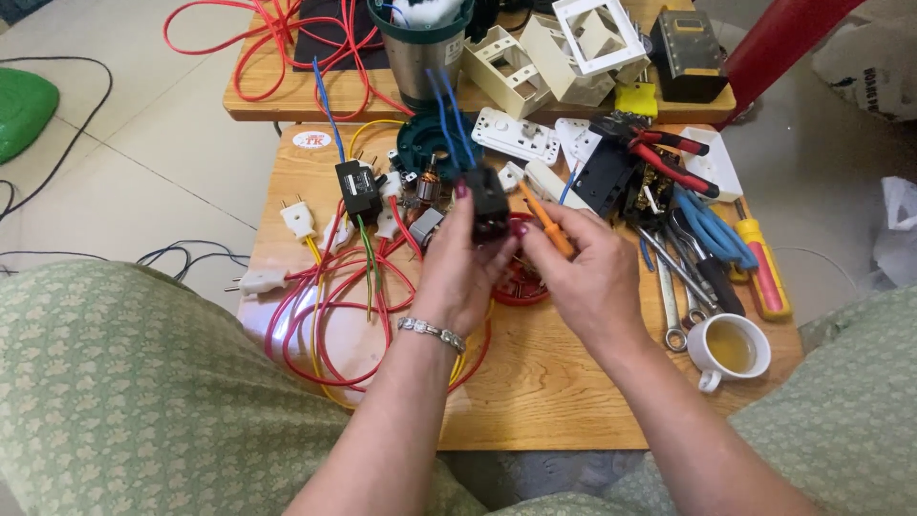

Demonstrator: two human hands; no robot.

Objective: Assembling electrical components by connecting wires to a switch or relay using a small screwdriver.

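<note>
Black switch block (490,203) — pinched in left hand (460,277) above table (535,401) centre, blue wires (449,115) rising. Right hand (592,277) closed on orange screwdriver (546,222), tip at block — contact point hidden by fingers.

the left hand (458,277) grips a small black electrical block (489,205) from below, two blue wires (449,119) rising out of its top. the right hand (592,277) holds an orange-handled screwdriver (546,222) whose tip meets the block's right side. both hands hang over the middle of the wooden tabletop (544,401). loops of red cable (330,330) lie near the left edge, with white plugs (298,220) and a second black block (358,189) beside them. a white cup (726,349) of yellowish liquid stands near the right edge, just beside wrenches (673,296), blue-handled pliers (712,234) and a yellow-and-red screwdriver (764,268). white socket plates (516,134) lie along the far edge.
</note>
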